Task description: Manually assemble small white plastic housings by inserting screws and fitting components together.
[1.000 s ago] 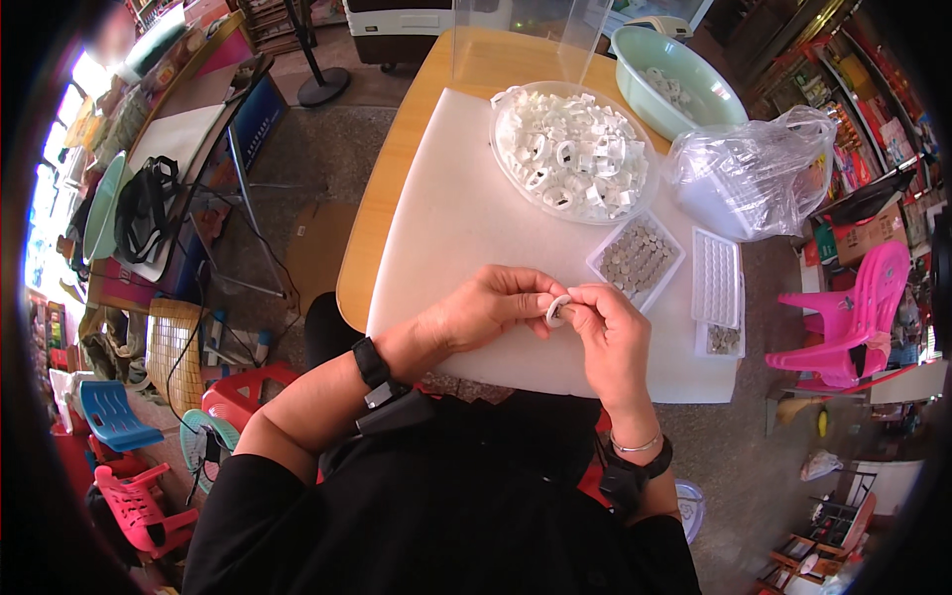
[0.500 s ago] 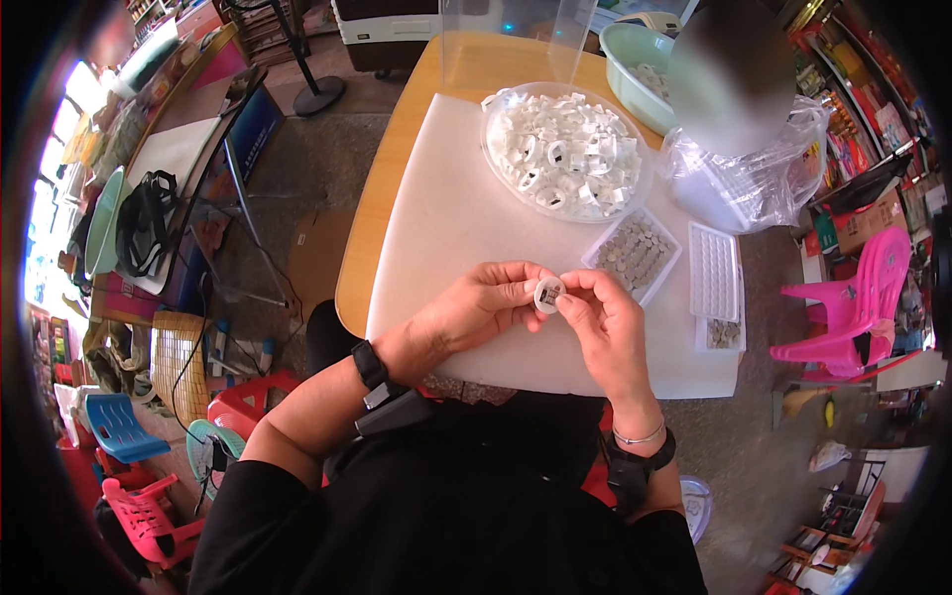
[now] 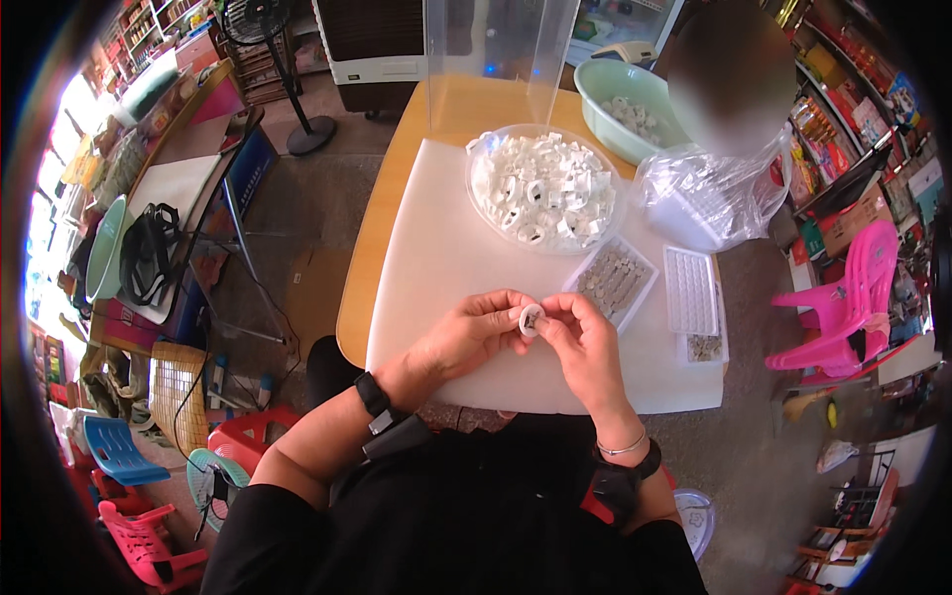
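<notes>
A small round white plastic part with a dark recess in its face is pinched between my two hands above the near part of the white mat. My left hand holds its left edge with thumb and forefinger. My right hand grips from the other side, its thumb and fingertip over the face and partly hiding it. Just beyond them lies a shallow tray of small greyish pieces. Farther off, a clear round tub is heaped with similar white parts.
The white mat covers much of the wooden table. At right lie a white compartment tray and a clear plastic bag. Behind stand a pale green basin and a transparent box. Pink chairs are beyond the table.
The head view has shifted, so the table contents appear lower. Both hands still hold the white part; it has turned, and my right thumb and finger now cover more of its face.
</notes>
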{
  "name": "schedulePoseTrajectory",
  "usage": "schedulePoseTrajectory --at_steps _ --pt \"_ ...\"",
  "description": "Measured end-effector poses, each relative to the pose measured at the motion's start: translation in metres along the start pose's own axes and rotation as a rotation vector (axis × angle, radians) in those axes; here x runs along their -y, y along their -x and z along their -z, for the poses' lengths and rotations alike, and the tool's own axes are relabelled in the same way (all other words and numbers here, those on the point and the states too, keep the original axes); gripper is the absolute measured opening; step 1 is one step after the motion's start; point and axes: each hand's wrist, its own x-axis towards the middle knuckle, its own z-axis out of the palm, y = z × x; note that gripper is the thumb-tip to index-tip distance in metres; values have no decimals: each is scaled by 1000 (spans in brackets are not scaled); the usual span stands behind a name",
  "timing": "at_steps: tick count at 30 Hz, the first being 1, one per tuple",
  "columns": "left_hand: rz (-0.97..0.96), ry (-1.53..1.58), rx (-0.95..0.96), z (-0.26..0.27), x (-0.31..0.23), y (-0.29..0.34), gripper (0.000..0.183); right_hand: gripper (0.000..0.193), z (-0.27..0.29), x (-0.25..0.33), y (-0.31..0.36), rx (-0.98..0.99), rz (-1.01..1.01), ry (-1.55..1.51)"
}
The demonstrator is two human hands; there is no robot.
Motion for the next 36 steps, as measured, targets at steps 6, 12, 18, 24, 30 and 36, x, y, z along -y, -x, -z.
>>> schedulePoseTrajectory --at_steps 6,12,18,24,30,36 --pt "4 57 -4 0 -7 2 26 26 7 23 -9 91 207 137" --pt "42 39 116 15 -4 0 33 16 -5 39 -9 182 41 9" --pt "-25 11 9 -1 -2 0 33 11 -14 26 -7 -75 -171 -174" --pt "-110 18 4 -5 -3 -1 31 15 -20 23 -8 -169 -164 -384" --pt "-162 106 -22 9 3 -3 29 16 -19 21 -12 -30 -268 -392" --pt "-129 140 -30 8 -1 -2 28 14 24 21 -57 -179 -116 226"
